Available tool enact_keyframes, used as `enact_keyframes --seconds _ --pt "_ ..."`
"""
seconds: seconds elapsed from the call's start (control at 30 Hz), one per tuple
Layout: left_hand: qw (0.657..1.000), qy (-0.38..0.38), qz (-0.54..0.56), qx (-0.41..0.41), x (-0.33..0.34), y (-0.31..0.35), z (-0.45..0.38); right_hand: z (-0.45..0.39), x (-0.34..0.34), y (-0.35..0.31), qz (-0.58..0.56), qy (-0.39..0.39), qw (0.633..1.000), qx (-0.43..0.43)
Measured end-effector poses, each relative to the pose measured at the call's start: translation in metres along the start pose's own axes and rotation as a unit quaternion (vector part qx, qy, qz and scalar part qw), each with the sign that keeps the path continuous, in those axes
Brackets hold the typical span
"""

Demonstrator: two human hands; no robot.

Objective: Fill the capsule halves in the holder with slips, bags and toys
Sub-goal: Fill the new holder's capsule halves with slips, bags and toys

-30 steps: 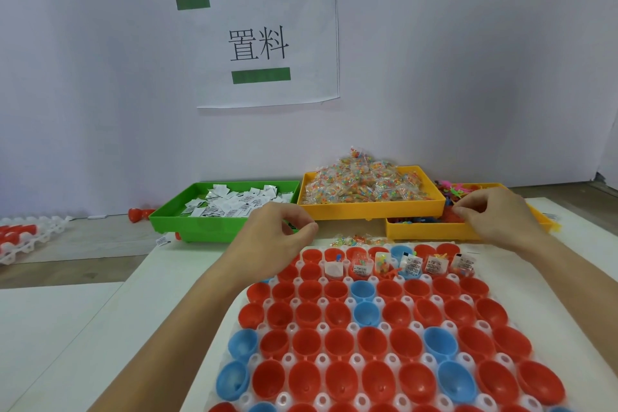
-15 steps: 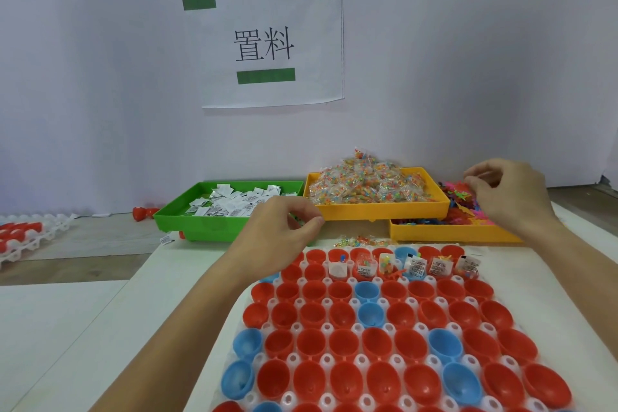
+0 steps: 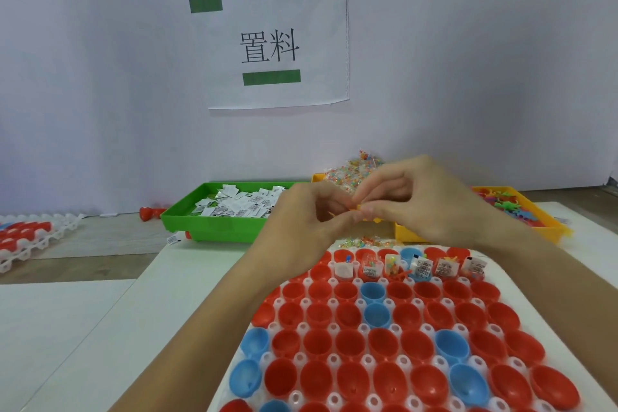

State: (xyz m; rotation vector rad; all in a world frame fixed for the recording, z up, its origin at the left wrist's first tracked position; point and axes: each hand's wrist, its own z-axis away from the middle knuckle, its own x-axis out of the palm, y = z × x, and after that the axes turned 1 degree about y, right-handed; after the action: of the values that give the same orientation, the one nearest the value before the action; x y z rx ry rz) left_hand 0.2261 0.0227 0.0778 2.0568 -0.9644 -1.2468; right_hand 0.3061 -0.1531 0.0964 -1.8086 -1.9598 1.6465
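A white holder (image 3: 334,361) full of red and blue capsule halves lies in front of me. Several halves in its far rows hold slips, bags and toys (image 3: 424,267). My left hand (image 3: 301,221) and my right hand (image 3: 421,197) meet above the holder's far edge, fingertips together. Both pinch a small orange-yellow toy (image 3: 355,209) between them. Behind them stand a green tray of white slips (image 3: 214,224), a yellow tray of small candy-coloured bags (image 3: 347,172), and a yellow tray of coloured toys (image 3: 541,227).
A second white holder with red halves (image 3: 23,237) lies at the far left. A red object (image 3: 148,212) sits by the wall left of the green tray. A stray slip (image 3: 172,239) and a few loose bags (image 3: 363,241) lie on the table. A paper sign (image 3: 271,47) hangs on the wall.
My right hand left the toy tray and moved left to meet my left hand, which rose slightly. Both now pinch a small toy between them.
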Motion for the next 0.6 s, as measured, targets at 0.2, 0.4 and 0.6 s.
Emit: enact_keyframes --seconds 0.2,0.4,0.6 --pt "0.999 -0.024 -0.030 -0.018 -0.009 0.001 0.001 0.002 0.012 -0.004 0.006 0.009 1.000 -0.002" --pt "0.996 0.002 0.004 -0.089 -0.015 -0.007 0.000 0.000 0.003 0.000 -0.010 0.056 0.998 0.014" --pt "0.988 0.027 -0.014 -0.151 -0.014 -0.027 0.000 -0.001 -0.004 0.007 0.003 0.063 0.998 0.017"
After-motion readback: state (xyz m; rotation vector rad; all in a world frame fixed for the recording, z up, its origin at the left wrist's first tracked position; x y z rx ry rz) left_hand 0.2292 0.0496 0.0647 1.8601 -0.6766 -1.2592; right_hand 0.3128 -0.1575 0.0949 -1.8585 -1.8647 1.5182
